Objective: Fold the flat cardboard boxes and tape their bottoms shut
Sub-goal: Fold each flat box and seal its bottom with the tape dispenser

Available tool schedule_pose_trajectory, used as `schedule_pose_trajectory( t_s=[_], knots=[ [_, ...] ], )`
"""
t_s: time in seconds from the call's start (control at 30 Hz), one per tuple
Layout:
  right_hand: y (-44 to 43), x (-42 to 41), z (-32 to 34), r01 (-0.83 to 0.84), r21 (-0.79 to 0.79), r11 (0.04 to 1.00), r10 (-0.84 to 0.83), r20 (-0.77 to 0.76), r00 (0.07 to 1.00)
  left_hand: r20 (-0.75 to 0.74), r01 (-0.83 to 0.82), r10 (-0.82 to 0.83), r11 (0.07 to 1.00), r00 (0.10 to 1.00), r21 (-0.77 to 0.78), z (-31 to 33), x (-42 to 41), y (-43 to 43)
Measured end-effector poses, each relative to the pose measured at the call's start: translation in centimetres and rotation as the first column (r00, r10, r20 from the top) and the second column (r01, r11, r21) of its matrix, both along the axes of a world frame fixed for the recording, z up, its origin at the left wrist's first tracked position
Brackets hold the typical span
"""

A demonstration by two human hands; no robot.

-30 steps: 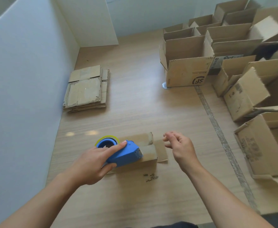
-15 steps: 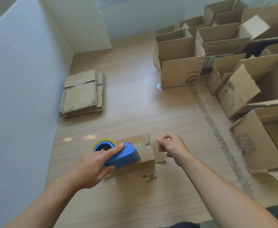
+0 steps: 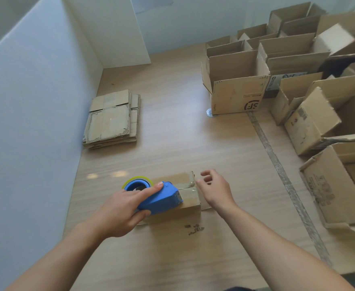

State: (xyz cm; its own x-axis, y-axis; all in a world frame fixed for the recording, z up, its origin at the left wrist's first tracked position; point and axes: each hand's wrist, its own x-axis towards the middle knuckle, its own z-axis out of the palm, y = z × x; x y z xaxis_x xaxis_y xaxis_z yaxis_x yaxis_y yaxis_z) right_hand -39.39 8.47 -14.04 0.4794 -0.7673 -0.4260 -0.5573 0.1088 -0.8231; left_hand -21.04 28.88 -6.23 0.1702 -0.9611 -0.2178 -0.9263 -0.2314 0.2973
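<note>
A small cardboard box (image 3: 190, 201) lies on the wooden floor in front of me, its closed flaps facing up with clear tape along the seam. My left hand (image 3: 119, 211) grips a blue tape dispenser (image 3: 159, 198) that rests on the box top, index finger stretched along its body. Its yellow-edged tape roll (image 3: 137, 182) sits at the left end. My right hand (image 3: 215, 191) hovers at the box's right end with fingers spread and relaxed, holding nothing.
A stack of flat cardboard boxes (image 3: 112, 119) lies by the white wall (image 3: 31, 122) on the left. Several folded open boxes (image 3: 238, 89) crowd the back right and right side. A strip of tape (image 3: 281, 173) runs along the floor.
My right hand let go of the tape end it pinched and opened beside the box's right end. The dispenser has moved slightly right along the seam.
</note>
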Motion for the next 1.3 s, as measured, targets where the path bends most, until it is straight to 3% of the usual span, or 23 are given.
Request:
schedule_pose_trajectory(
  t_s=[0.07, 0.17, 0.37, 0.57, 0.7, 0.8, 0.9, 1.13, 1.3],
  knots=[
    [0.4, 0.7, 1.0, -0.056, 0.038, 0.998, 0.053, 0.069, 0.996, 0.008, -0.004, 0.004, 1.0, 1.0, 0.002, 0.3, 0.0, -0.1],
    [1.5, 1.2, 0.9, -0.142, -0.032, 0.989, 0.143, 0.008, 0.99, 0.009, -0.005, 0.005, 1.0, 1.0, -0.015, 0.7, 0.0, -0.3],
    [2.2, 1.1, -0.4, -0.121, -0.113, 0.986, 0.119, -0.024, 0.993, 0.069, -0.008, 0.01, 0.999, 0.998, -0.04, 1.1, 0.4, -1.6],
    [2.1, 1.1, -1.0, -0.206, -0.121, 0.971, 0.195, -0.099, 0.976, 0.171, -0.008, -0.018, 0.989, 0.985, 0.15, 3.3, 2.7, -3.1],
    [2.1, 1.1, -0.9, -0.236, -0.126, 0.964, 0.217, -0.147, 0.965, 0.075, -0.095, 0.078, 0.964, 0.994, 0.248, 4.7, 6.2, -1.4],
    [2.1, 1.0, -1.1, -0.218, -0.15, 0.964, 0.191, -0.177, 0.965, -0.14, -0.149, 0.2, 0.939, 0.97, 0.31, 5.6, 8.5, 0.1],
    [2.2, 1.1, -1.2, -0.232, -0.158, 0.96, 0.195, -0.222, 0.956, -0.275, -0.119, 0.218, 0.934, 0.936, 0.336, 5.7, 9.9, 0.8],
    [2.4, 1.2, -0.6, -0.284, -0.201, 0.937, 0.21, -0.327, 0.922, -0.365, -0.053, 0.207, 0.92, 0.908, 0.389, 5.8, 11.6, 0.9],
    [2.3, 1.3, -0.7, -0.286, -0.207, 0.935, 0.207, -0.337, 0.919, -0.36, -0.096, 0.284, 0.883, 0.889, 0.46, 6.1, 14.1, 2.5]
  ],
)
